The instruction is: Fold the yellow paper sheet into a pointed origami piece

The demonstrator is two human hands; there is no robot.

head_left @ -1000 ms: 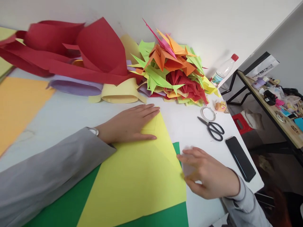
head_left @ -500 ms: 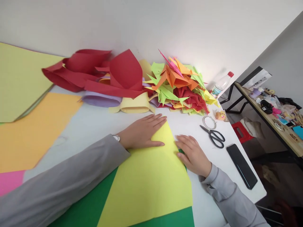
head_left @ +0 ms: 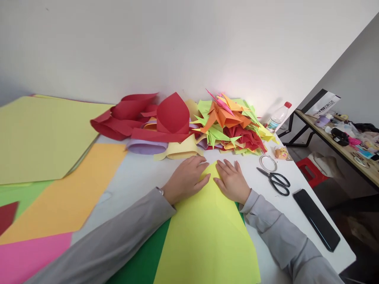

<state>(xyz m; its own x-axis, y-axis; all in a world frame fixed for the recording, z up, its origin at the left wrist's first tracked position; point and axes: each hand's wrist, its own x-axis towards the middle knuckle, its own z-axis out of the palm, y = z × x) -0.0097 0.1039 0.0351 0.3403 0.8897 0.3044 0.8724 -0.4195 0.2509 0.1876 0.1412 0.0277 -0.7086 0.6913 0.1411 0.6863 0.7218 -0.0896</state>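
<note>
A large yellow sheet of paper (head_left: 207, 236) lies in front of me, its narrow folded end pointing away. Under it a dark green sheet (head_left: 145, 252) shows at the left and a little at the right. My left hand (head_left: 189, 178) rests on the left edge near the far tip, fingers stretched and slightly bent. On the right edge, close to the same tip, my right hand (head_left: 232, 179) lies with its fingers spread. The yellow tip shows between the two hands. Neither hand grips anything.
Behind the hands are rolled red paper (head_left: 173, 114) and a heap of folded paper stars (head_left: 227, 122). Black scissors (head_left: 275, 181), a tape roll (head_left: 268, 163), a snack packet (head_left: 281, 153), a bottle (head_left: 278, 116) and a black phone-like slab (head_left: 316, 219) lie right. Large coloured sheets (head_left: 44, 138) lie left.
My right hand has moved from beside the right edge up onto the paper near the tip. My left hand has bent its fingers somewhat. The view has shifted left and up.
</note>
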